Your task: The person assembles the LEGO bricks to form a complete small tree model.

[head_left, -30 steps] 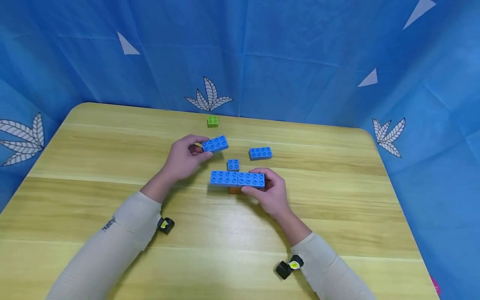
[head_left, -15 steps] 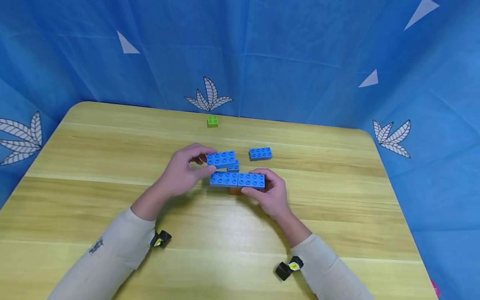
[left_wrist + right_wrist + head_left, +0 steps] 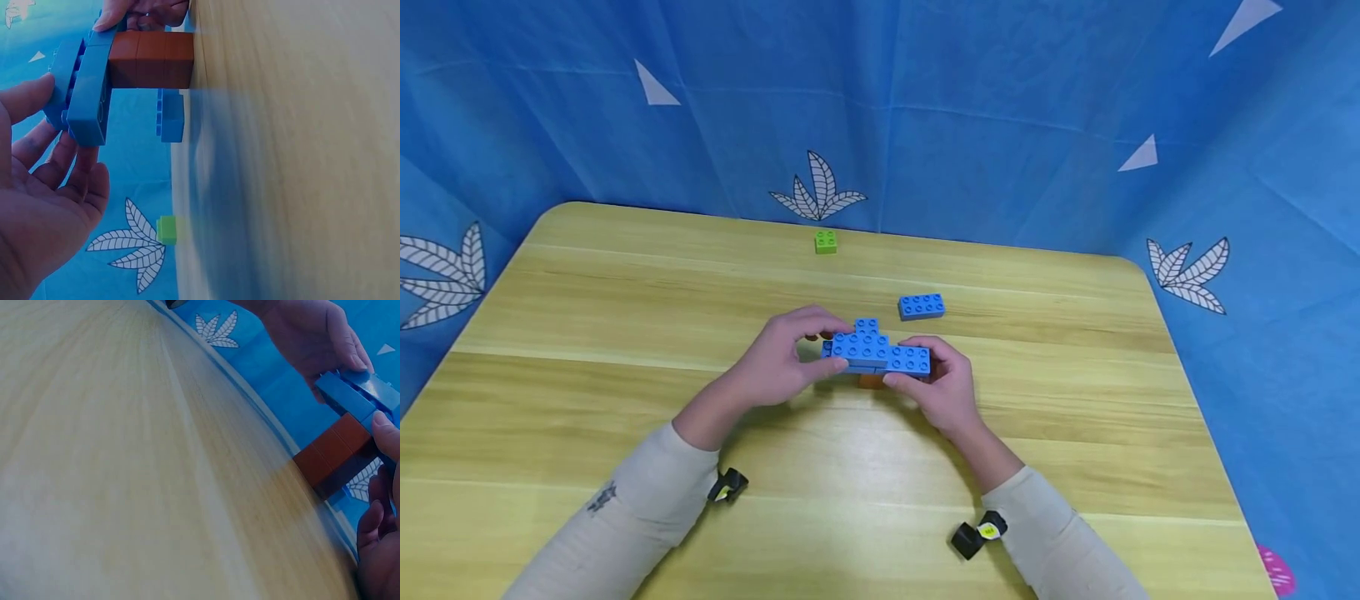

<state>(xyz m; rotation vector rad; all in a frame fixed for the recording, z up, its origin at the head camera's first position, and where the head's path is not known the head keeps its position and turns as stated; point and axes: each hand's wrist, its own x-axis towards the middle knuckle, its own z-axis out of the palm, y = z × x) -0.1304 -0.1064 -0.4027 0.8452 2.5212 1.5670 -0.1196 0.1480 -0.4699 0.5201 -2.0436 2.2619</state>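
My left hand pinches a blue eight-stud toy brick between thumb and fingers. This brick lies over the joint of two blue bricks set end to end. In the left wrist view, studs show in a narrow gap beneath the held brick. My right hand grips the right end of the blue row, thumb in front. Under the row's middle stands an orange-brown column of stacked bricks, mostly hidden from above. Just behind the held brick a small blue four-stud brick shows, its lower part hidden.
A loose blue eight-stud brick lies behind the structure, to the right. Farther back, near the table's rear edge, sits a small green brick. The wooden table meets a blue curtain behind.
My left hand has carried its blue brick right and toward me, from beside the structure to over the blue row. The right hand keeps its grip in the same place.
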